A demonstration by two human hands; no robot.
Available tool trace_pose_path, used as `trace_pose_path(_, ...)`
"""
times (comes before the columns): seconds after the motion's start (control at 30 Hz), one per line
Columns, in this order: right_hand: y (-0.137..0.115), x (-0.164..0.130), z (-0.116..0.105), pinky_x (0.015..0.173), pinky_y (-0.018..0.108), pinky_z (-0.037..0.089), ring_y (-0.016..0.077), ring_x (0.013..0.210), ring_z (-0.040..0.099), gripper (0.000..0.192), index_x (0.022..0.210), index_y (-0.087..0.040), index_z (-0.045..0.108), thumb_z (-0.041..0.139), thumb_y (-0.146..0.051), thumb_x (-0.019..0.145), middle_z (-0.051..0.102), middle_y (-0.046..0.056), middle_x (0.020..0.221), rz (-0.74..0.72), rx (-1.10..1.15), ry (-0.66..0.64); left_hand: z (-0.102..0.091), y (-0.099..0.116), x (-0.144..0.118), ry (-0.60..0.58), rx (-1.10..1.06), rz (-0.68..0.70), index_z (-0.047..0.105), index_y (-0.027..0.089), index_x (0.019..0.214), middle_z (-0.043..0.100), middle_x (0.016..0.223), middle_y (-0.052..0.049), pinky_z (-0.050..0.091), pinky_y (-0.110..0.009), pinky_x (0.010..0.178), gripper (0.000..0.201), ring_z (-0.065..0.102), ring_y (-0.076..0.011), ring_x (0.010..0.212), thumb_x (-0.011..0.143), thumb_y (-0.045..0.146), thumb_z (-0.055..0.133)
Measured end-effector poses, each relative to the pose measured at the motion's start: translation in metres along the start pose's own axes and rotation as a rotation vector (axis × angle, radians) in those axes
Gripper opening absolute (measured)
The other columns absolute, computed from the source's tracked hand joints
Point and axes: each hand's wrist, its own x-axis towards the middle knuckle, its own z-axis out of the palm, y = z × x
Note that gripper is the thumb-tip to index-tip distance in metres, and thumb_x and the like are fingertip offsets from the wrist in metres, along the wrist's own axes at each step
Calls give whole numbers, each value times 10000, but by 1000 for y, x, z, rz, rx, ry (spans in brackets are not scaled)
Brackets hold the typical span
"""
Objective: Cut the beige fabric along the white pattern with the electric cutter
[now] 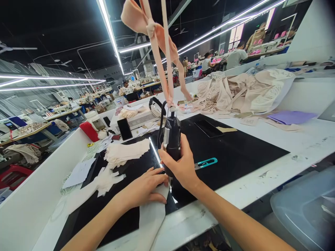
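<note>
The right hand (183,164) sits at the centre of the frame, fingers wrapped tight around a black tool (171,139) held upright, its lower tip hidden behind the hands. The tool hangs from pink straps (167,59) that run up to a knot at the top of the frame, and a black cord (160,118) loops off its upper left. Just left of it, the left hand (146,188) lies flat, fingers spread and pressing down on a pale cloth (154,212), gripping nothing. The cloth runs from under the fingers down over the near edge of the table (300,146) at lower centre. Fingertips of the left hand come right up beside the tool's foot; whether they touch it I cannot tell.

Hands and cloth rest on a black mat (235,150) that covers the middle of the white table. To the right of the right hand, on the mat, lies a teal snipper (206,162). At centre left a stack (125,153) of cut pale pieces sits on the mat, with looser pieces below it. Further back a phone (124,129) lies dark, and a red box (89,131) stands near the left wall. In the upper right a heap of beige fabric (243,92) spreads on the table, with purple sheets (290,116) beside it. Other people sit at benches far behind
</note>
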Motion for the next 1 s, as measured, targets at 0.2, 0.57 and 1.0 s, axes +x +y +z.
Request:
trace_pose_path(0.2, 0, -2, 7, 720, 316, 555, 182, 794, 620, 378, 1086, -275, 564, 758, -314, 765, 630, -9, 916, -2, 21, -5, 3, -6, -8, -4, -29, -34, 624, 234, 1133, 633, 1301, -71, 299, -570, 1246, 377, 435, -344, 1443, 881, 364, 871)
trace_pose_path(0.57, 2, -7, 15, 726, 330, 534, 186, 779, 591, 364, 1053, -273, 541, 744, -324, 755, 613, -15, 878, 20, 19, -26, 8, -11, -14, 30, -41, -53, 650, 239, 1173, 612, 1374, -83, 235, -624, 1279, 415, 449, -337, 1450, 868, 402, 880)
trace_pose_path(1.0, 6, -17, 28, 710, 315, 526, 168, 753, 567, 306, 989, -271, 541, 749, -307, 768, 596, -33, 844, -4, 30, -65, 7, -11, -14, 22, 15, -45, 684, 226, 1288, 550, 1508, -129, 139, -657, 1299, 512, 387, -376, 1513, 843, 334, 912)
